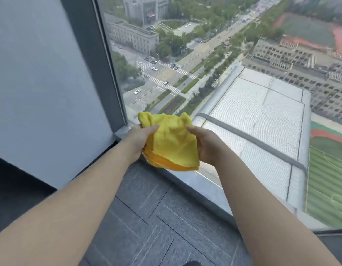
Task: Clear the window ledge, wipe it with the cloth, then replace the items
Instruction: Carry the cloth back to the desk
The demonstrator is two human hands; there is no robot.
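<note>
1. We hold both bare forearms stretched forward, left hand (136, 140) and right hand (208, 144) raised side by side, wrists level.
2. Left fingers (151, 129) are closed, pinching the yellow cloth (172, 143) at its upper left edge.
3. Right fingers are closed on its upper right edge.
4. The cloth hangs folded between our fingers, its layered lower edge below them, above the window ledge (197, 182).
5. Grey carpet (156, 217) lies below our arms.
</note>
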